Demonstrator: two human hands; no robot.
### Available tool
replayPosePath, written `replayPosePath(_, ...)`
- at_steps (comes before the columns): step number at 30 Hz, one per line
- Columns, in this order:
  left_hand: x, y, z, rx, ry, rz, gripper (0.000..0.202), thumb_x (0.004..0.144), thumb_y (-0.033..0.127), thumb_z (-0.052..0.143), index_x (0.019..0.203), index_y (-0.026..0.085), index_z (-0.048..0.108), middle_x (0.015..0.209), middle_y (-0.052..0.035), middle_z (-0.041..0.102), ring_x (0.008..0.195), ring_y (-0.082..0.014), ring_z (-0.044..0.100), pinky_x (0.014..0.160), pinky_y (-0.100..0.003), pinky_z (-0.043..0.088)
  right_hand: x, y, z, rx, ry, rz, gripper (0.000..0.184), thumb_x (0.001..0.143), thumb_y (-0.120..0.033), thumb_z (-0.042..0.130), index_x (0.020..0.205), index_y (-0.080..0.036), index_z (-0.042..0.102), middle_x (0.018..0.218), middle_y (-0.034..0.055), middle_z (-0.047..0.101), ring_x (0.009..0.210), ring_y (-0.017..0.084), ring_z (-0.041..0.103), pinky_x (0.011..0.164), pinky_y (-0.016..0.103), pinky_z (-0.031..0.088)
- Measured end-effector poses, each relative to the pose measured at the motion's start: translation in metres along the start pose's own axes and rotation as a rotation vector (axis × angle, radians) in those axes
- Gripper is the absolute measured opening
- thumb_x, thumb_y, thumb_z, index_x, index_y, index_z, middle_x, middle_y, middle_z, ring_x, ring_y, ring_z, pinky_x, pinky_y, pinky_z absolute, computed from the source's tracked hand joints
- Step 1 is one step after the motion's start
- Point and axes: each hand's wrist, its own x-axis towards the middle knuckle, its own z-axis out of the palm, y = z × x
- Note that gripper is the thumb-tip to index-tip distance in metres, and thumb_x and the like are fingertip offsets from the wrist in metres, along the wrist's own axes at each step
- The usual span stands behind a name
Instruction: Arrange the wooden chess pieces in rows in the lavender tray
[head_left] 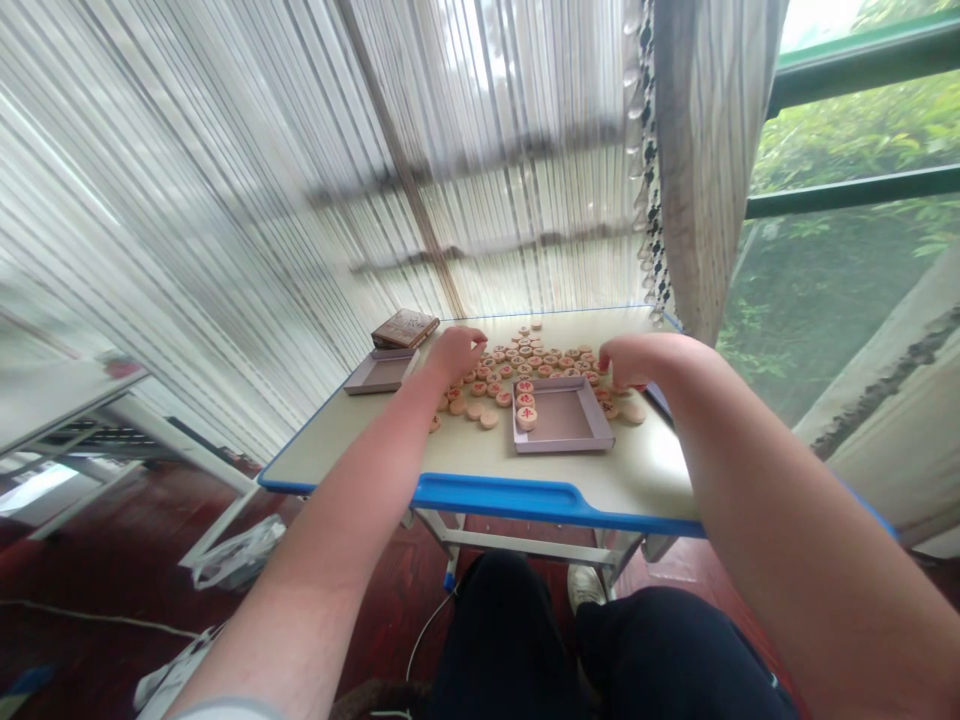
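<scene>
Pieces in the box: three round wooden pieces are inside the open box, in one row along its left wall. This is the part I can count as done.
Pieces outside: many loose pieces lie on the counter, in a wide heap behind the box and to both sides. I judge that the work is near its beginning, because much the larger part is outside.
Room in the box: the middle and right part of its floor are bare.
Look of the pieces: they are thick discs, pale like light wood. The three in the box show red characters on top. Among the loose ones, some have red marks, some have darker marks, and a few near the front show a plain face. The far ones are too small to read.
My left hand: it is above the left edge of the heap, thumb and fingers brought near each other. Whether a piece is between them, I cannot tell.
My right hand: it is at the right edge of the heap, fingers bent downward. I cannot tell if it pinches anything.
Left back corner: a shallow tray lies there, with a patterned box just beside its back edge.
</scene>
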Motion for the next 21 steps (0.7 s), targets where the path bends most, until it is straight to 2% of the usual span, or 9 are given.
replayPosePath(3, -0.005, 0.016, -0.002, -0.053, -0.045, 0.088, 0.032, 0.083, 0.031, 0.043, 0.096, 0.017, 0.068, 0.096, -0.0066, 0.068, 0.088, -0.0175, 0.059, 0.083, -0.028, 0.043, -0.002, -0.004, -0.003, -0.086, -0.100, 0.100, 0.016, 0.068, -0.015, 0.061, 0.079, -0.008, 0.070, 0.061, 0.0121, 0.061, 0.067, 0.025, 0.061, 0.059, 0.033, 0.043)
replayPosePath(8, -0.012, 0.033, -0.001, -0.144, -0.187, 0.145, 0.032, 0.083, 0.035, 0.043, 0.096, 0.019, 0.068, 0.082, -0.0030, 0.069, 0.071, -0.0145, 0.060, 0.066, -0.024, 0.043, 0.002, -0.003, 0.001, -0.120, -0.131, 0.082, 0.010, 0.067, -0.022, 0.065, 0.071, -0.013, 0.069, 0.063, 0.0095, 0.061, 0.073, 0.025, 0.060, 0.061, 0.032, 0.043)
replayPosePath(11, -0.013, 0.034, -0.002, -0.135, -0.164, 0.134, 0.032, 0.082, 0.035, 0.044, 0.097, 0.020, 0.068, 0.081, -0.0030, 0.069, 0.070, -0.0144, 0.060, 0.063, -0.023, 0.042, 0.004, -0.001, 0.001, -0.146, -0.106, 0.061, 0.012, 0.065, -0.019, 0.066, 0.073, -0.011, 0.070, 0.065, 0.0102, 0.062, 0.074, 0.024, 0.060, 0.061, 0.031, 0.042)
replayPosePath(14, -0.013, 0.033, -0.005, -0.113, -0.142, 0.125, 0.032, 0.082, 0.035, 0.044, 0.096, 0.020, 0.068, 0.083, -0.0041, 0.069, 0.071, -0.0146, 0.059, 0.061, -0.023, 0.041, 0.002, -0.001, -0.004, -0.092, -0.028, 0.079, 0.020, 0.067, -0.023, 0.063, 0.081, -0.010, 0.070, 0.068, 0.0109, 0.064, 0.070, 0.023, 0.060, 0.059, 0.030, 0.042)
replayPosePath(17, -0.013, 0.032, -0.008, -0.106, -0.145, 0.128, 0.034, 0.083, 0.038, 0.043, 0.096, 0.019, 0.068, 0.082, -0.0045, 0.069, 0.069, -0.0142, 0.059, 0.061, -0.023, 0.040, -0.004, -0.005, -0.006, 0.045, 0.055, -0.064, 0.030, 0.067, -0.030, 0.062, 0.092, -0.015, 0.068, 0.075, 0.0076, 0.066, 0.068, 0.019, 0.060, 0.059, 0.028, 0.042)
replayPosePath(19, -0.014, 0.032, -0.009, -0.104, -0.139, 0.137, 0.036, 0.084, 0.040, 0.042, 0.095, 0.018, 0.068, 0.081, -0.0048, 0.069, 0.069, -0.0142, 0.059, 0.062, -0.023, 0.040, -0.009, -0.014, -0.004, 0.070, 0.034, -0.198, 0.032, 0.065, -0.032, 0.063, 0.094, -0.020, 0.068, 0.080, 0.0049, 0.067, 0.069, 0.018, 0.059, 0.058, 0.027, 0.041)
replayPosePath(21, -0.013, 0.032, -0.009, -0.097, -0.137, 0.145, 0.037, 0.084, 0.041, 0.041, 0.092, 0.017, 0.068, 0.080, -0.0052, 0.069, 0.069, -0.0143, 0.058, 0.062, -0.024, 0.040, -0.013, -0.026, 0.000, 0.020, -0.037, -0.260, 0.027, 0.063, -0.031, 0.063, 0.088, -0.021, 0.069, 0.079, 0.0044, 0.067, 0.068, 0.018, 0.059, 0.056, 0.027, 0.040)
